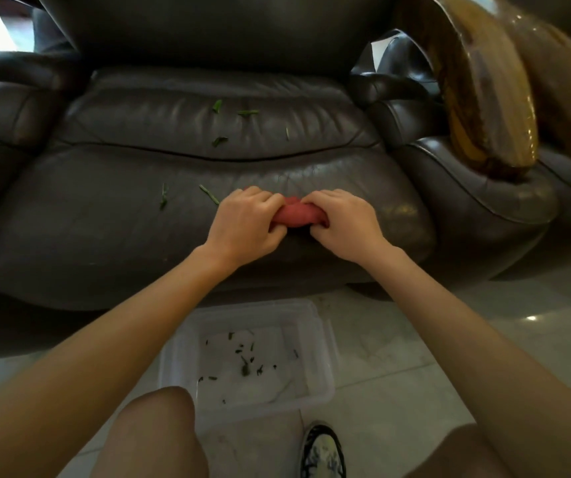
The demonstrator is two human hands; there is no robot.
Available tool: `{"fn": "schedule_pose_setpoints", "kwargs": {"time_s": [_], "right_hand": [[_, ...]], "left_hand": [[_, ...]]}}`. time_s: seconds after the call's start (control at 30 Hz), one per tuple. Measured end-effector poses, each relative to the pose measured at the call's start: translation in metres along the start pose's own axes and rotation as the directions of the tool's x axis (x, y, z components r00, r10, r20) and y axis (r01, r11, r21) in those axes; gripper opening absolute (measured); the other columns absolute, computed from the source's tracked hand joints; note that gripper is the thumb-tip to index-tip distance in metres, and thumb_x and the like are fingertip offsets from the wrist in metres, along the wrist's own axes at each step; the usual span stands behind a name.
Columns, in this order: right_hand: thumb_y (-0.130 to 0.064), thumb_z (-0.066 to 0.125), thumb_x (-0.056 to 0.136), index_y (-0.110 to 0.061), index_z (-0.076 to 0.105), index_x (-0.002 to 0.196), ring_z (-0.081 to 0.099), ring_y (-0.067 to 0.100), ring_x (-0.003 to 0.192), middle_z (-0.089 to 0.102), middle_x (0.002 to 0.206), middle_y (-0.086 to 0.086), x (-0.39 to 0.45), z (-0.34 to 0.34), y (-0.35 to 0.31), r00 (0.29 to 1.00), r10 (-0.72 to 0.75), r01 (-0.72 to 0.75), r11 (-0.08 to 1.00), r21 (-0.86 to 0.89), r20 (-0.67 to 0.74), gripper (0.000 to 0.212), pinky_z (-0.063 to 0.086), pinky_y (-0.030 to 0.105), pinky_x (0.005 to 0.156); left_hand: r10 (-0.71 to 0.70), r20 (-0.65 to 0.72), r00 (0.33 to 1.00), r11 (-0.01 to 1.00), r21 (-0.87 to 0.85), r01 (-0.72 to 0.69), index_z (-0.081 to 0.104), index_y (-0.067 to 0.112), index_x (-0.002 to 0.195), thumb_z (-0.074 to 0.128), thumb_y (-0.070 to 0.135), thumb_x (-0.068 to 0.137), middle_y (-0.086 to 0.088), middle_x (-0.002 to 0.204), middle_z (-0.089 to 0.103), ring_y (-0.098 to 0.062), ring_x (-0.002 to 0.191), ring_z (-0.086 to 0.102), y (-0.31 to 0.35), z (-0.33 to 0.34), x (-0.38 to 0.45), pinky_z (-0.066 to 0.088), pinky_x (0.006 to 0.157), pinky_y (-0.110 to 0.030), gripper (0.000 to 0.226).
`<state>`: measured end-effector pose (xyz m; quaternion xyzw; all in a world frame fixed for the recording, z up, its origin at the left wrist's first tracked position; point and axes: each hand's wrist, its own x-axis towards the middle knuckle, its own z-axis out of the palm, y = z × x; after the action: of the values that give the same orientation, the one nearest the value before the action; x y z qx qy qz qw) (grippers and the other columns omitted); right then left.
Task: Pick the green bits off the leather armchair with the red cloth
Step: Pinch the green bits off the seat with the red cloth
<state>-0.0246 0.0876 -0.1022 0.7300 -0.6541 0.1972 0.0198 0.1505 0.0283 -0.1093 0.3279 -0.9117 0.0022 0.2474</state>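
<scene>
Nearest us, a clear tub [315, 343] on the floor holds dark green scraps. Above it, our left hand [246, 224] and right hand [341, 224] both clutch the bunched red cloth [296, 215] at the leather armchair [104, 236] seat's front edge. We should sweep gently toward the tub. Farther back, thin green bits [220, 141] lie scattered.

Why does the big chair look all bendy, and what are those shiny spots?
Head view: the wide-angle lens bows the armchair outward at its edges; bright glare glints on the plastic-wrapped cushion and the floor tile; soft sheen lies on the leather near the right hand; the whole picture is slightly blurry, so the green bits look smudgy.
</scene>
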Motion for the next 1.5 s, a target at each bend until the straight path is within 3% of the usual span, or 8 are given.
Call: {"fn": "schedule_pose_setpoints", "kwargs": {"time_s": [0.17, 0.33, 0.47, 0.67, 0.83, 1.0, 1.17, 1.5], "right_hand": [[-0.019, 0.065, 0.074, -0.023, 0.061, 0.108, 0.062, 0.02, 0.085, 0.069, 0.094, -0.001, -0.001, -0.019, -0.001, 0.997, -0.009, -0.002, 0.989, 0.146, 0.074, 0.034, 0.046, 0.033, 0.073], [-0.007, 0.062, 0.075, -0.016, 0.058, 0.114, 0.06, 0.023, 0.101, 0.066, 0.11, 0.004, 0.007, -0.024, 0.006, 0.994, -0.003, 0.016, 0.993, 0.115, -0.11, 0.04, 0.046, 0.034, 0.085], [-0.003, 0.057, 0.079, -0.013, 0.056, 0.119, 0.058, 0.027, 0.106, 0.064, 0.116, 0.008, 0.006, -0.009, 0.012, 0.999, 0.043, -0.043, 0.993, 0.114, 0.007, 0.041, 0.046, 0.038, 0.089], [-0.028, 0.063, 0.08, -0.028, 0.059, 0.11, 0.063, 0.015, 0.078, 0.069, 0.091, -0.003, 0.009, -0.012, 0.009, 0.995, -0.004, -0.014, 0.985, 0.172, 0.102, 0.03, 0.05, 0.036, 0.072], [-0.006, 0.059, 0.075, -0.017, 0.058, 0.113, 0.061, 0.022, 0.097, 0.067, 0.106, 0.004, 0.011, -0.013, 0.009, 1.0, -0.012, 0.015, 0.986, 0.166, -0.019, 0.04, 0.047, 0.036, 0.083], [-0.015, 0.061, 0.075, -0.022, 0.061, 0.105, 0.061, 0.017, 0.081, 0.067, 0.088, -0.002, 0.011, -0.012, 0.005, 0.993, 0.037, -0.06, 0.974, 0.217, 0.108, 0.03, 0.04, 0.027, 0.066], [-0.015, 0.063, 0.077, -0.021, 0.063, 0.105, 0.058, 0.007, 0.076, 0.064, 0.086, -0.007, 0.012, -0.018, 0.002, 0.996, 0.054, -0.073, 0.943, 0.324, 0.068, 0.028, 0.041, 0.014, 0.066], [-0.015, 0.063, 0.079, -0.017, 0.058, 0.11, 0.059, 0.02, 0.086, 0.066, 0.097, 0.003, 0.001, -0.006, -0.003, 0.994, 0.046, -0.065, 0.979, 0.192, 0.102, 0.032, 0.048, 0.038, 0.076]], "left_hand": [[0.062, -0.097, 0.993, 0.998, 0.001, -0.062, 0.064, 0.008, 0.088, 0.06, 0.024, 0.072, -0.009, 0.077, 0.069, -0.027, 0.069, 0.063, -0.001, -0.008, -0.004, 0.045, 0.061, -0.033, 0.024], [0.031, -0.144, 0.989, 0.999, -0.023, -0.035, 0.061, 0.006, 0.11, 0.062, 0.019, 0.077, -0.013, 0.101, 0.069, -0.03, 0.092, 0.063, 0.003, -0.007, 0.01, 0.049, 0.078, -0.04, 0.035], [0.021, -0.059, 0.998, 1.0, -0.011, -0.021, 0.059, 0.006, 0.114, 0.063, 0.012, 0.078, -0.014, 0.111, 0.066, -0.032, 0.104, 0.059, 0.003, 0.002, 0.014, 0.044, 0.09, -0.043, 0.036], [0.037, -0.096, 0.995, 0.999, -0.023, -0.04, 0.062, 0.004, 0.103, 0.064, 0.015, 0.075, -0.013, 0.093, 0.069, -0.031, 0.085, 0.063, -0.005, 0.003, 0.001, 0.049, 0.073, -0.041, 0.03], [0.041, -0.126, 0.991, 0.999, 0.002, -0.041, 0.061, 0.004, 0.106, 0.062, 0.012, 0.074, -0.014, 0.096, 0.069, -0.033, 0.088, 0.062, -0.004, 0.001, 0.008, 0.048, 0.075, -0.041, 0.033], [0.031, -0.114, 0.993, 0.999, -0.015, -0.033, 0.062, 0.004, 0.105, 0.061, 0.011, 0.075, -0.014, 0.096, 0.069, -0.033, 0.089, 0.062, -0.006, 0.003, 0.003, 0.047, 0.075, -0.04, 0.032], [0.047, -0.134, 0.99, 0.999, -0.011, -0.049, 0.062, 0.005, 0.106, 0.06, 0.014, 0.077, -0.013, 0.096, 0.068, -0.031, 0.088, 0.062, -0.006, -0.002, 0.005, 0.047, 0.074, -0.04, 0.031], [0.042, -0.074, 0.996, 0.999, -0.018, -0.043, 0.062, 0.004, 0.105, 0.062, 0.012, 0.075, -0.014, 0.098, 0.068, -0.032, 0.091, 0.062, -0.006, 0.002, -0.003, 0.047, 0.076, -0.041, 0.031]]}}
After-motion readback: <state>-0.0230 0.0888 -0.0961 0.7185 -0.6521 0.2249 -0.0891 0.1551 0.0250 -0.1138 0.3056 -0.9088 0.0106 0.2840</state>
